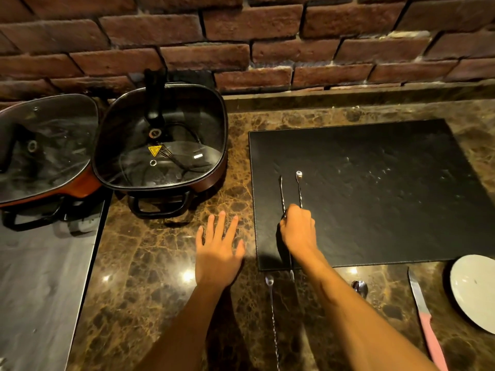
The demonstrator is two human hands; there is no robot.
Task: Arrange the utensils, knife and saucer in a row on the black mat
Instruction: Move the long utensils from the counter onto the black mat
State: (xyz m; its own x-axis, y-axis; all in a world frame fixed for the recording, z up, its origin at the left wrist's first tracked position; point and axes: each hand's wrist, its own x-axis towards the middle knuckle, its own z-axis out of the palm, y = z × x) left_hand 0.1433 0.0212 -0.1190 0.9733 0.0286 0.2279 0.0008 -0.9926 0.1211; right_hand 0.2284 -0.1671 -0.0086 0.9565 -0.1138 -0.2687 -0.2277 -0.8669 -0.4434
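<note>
The black mat [375, 188] lies on the marble counter. My right hand [298, 228] is over the mat's near left part, fingers closed on a long twisted spoon [299, 183] whose bowl points away from me. A second thin twisted utensil [281, 194] lies just left of it, passing under my hand; I cannot tell whether it is gripped too. My left hand [218, 250] rests flat and open on the counter left of the mat. Near the counter's front lie another long spoon [271, 295], a spoon bowl [360, 286] partly hidden by my arm, a pink-handled knife [422, 306] and a white saucer [474, 290].
Two electric pans with glass lids [160, 137] [45, 145] stand at the back left, against the brick wall [241, 44]. A dark glossy cooktop [40, 277] fills the near left. The marble counter [150, 263] surrounds the mat.
</note>
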